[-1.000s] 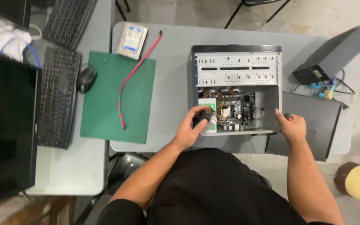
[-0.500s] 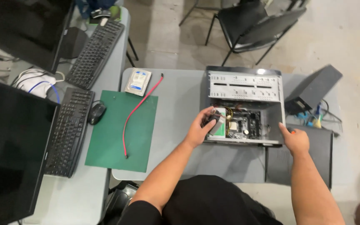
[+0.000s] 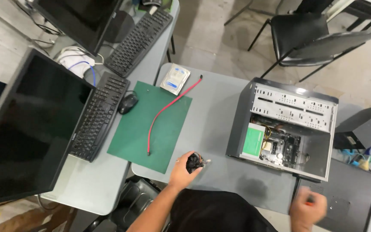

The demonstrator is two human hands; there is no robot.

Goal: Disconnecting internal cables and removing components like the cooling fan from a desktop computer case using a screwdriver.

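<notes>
My left hand (image 3: 183,169) is closed around a small black cooling fan (image 3: 194,162) with short wires, held above the grey table (image 3: 213,116) beside the corner of a green mat (image 3: 132,137). The open computer case (image 3: 241,116) lies on its side to the right, showing its motherboard (image 3: 282,144) and a green board (image 3: 254,139). My right hand (image 3: 308,210) is blurred at the table's near edge, below the case, fingers curled; a red speck shows in it.
A red cable (image 3: 168,109) crosses the mat, and a hard drive (image 3: 174,79) lies behind it. A mouse (image 3: 127,103), two keyboards (image 3: 97,118) and monitors (image 3: 26,129) fill the left desk. The dark case side panel (image 3: 344,195) lies right. Black chairs (image 3: 310,34) stand behind.
My left hand has come out of the case holding the black fan and moved left toward the mat. My right hand left the case edge and dropped nearer me. The view shifted.
</notes>
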